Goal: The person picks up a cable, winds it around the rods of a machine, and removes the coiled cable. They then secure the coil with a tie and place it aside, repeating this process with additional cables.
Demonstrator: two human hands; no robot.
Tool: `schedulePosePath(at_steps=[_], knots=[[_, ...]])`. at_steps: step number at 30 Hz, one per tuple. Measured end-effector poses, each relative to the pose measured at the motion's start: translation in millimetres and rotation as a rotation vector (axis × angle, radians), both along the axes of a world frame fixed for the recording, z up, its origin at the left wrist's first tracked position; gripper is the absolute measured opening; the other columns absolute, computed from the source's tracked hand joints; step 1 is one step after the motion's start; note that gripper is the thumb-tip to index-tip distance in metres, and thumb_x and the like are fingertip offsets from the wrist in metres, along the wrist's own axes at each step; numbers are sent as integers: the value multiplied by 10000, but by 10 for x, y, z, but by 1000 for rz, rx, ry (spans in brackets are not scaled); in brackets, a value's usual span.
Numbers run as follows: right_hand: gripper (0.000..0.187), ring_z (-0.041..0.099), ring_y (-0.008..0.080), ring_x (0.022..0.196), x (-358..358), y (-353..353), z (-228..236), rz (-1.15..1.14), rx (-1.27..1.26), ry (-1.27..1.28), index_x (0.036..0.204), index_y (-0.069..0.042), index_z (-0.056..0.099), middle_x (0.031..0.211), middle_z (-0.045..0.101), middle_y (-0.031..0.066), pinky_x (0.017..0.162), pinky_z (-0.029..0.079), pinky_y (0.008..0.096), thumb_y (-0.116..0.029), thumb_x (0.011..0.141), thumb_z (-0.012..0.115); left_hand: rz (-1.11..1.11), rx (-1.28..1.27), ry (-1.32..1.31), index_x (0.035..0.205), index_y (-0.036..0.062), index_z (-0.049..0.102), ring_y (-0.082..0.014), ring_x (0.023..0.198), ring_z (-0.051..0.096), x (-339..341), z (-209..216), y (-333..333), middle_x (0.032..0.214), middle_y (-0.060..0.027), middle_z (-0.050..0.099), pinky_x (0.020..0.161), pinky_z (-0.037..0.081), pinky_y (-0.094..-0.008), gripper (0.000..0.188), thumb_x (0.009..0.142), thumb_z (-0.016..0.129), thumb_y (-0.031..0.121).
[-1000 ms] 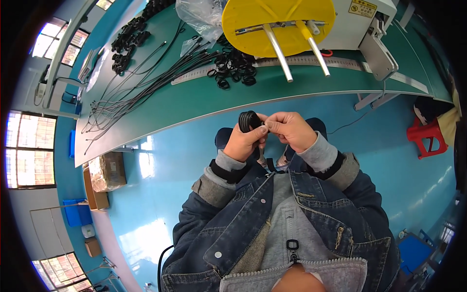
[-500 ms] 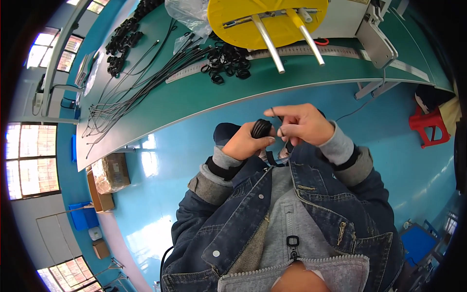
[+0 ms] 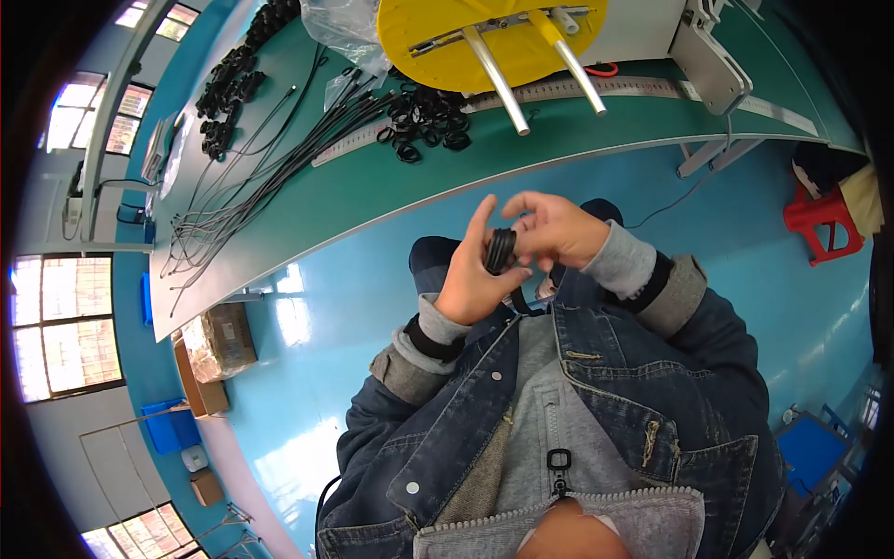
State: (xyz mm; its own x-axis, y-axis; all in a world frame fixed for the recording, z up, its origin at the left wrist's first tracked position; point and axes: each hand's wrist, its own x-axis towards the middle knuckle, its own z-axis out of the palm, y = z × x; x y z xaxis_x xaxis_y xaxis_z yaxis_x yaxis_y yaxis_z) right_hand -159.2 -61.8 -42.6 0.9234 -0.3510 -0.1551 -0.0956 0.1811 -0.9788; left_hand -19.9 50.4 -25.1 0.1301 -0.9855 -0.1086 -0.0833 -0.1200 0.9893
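Observation:
In front of my lap, between both hands, is a small tight coil of black cable. My left hand grips the coil between thumb and fingers, with its index finger raised beside it. My right hand meets the coil from the right, its fingers bent and partly pressed against it. Slight motion blur softens these fingertips. A short dark piece of the cable hangs below the hands near the jacket.
On the green table lie long loose cables, small black loops and a metal ruler. A yellow disc with two rods projects over the table edge. A red stool stands at right, cardboard boxes at left.
The loop stretched over my right index finger is gone from that finger. My right hand has moved left against the coil, and my left index finger has lifted.

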Motion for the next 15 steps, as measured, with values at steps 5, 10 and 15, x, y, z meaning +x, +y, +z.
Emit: schedulePosePath(at_steps=[5, 10, 15], knots=[[192, 566, 118, 591, -138, 32, -228, -236, 683, -133, 938, 10, 484, 765, 570, 53, 421, 422, 217, -81, 802, 584, 19, -204, -396, 1151, 10, 449, -157, 664, 514, 24, 114, -35, 783, -57, 514, 628, 451, -282, 636, 604, 765, 83], [166, 561, 126, 614, -115, 163, -1, -381, 7, -173, 942, -15, 509, 804, 578, 66, 469, 435, 233, -142, 846, 553, 129, -363, -721, 1040, 20, 491, -219, 631, 513, 10, 8, -55, 756, -86, 510, 609, 453, -302, 511, 612, 761, 99], [351, 584, 215, 659, 11, 210, 340, -384, -1168, -311, 940, -25, 512, 747, 572, 87, 521, 465, 313, -333, 812, 624, 90, -378, -758, 939, 28, 511, -259, 655, 542, 24, -68, -6, 785, -128, 536, 597, 460, -333, 362, 672, 723, 147]])
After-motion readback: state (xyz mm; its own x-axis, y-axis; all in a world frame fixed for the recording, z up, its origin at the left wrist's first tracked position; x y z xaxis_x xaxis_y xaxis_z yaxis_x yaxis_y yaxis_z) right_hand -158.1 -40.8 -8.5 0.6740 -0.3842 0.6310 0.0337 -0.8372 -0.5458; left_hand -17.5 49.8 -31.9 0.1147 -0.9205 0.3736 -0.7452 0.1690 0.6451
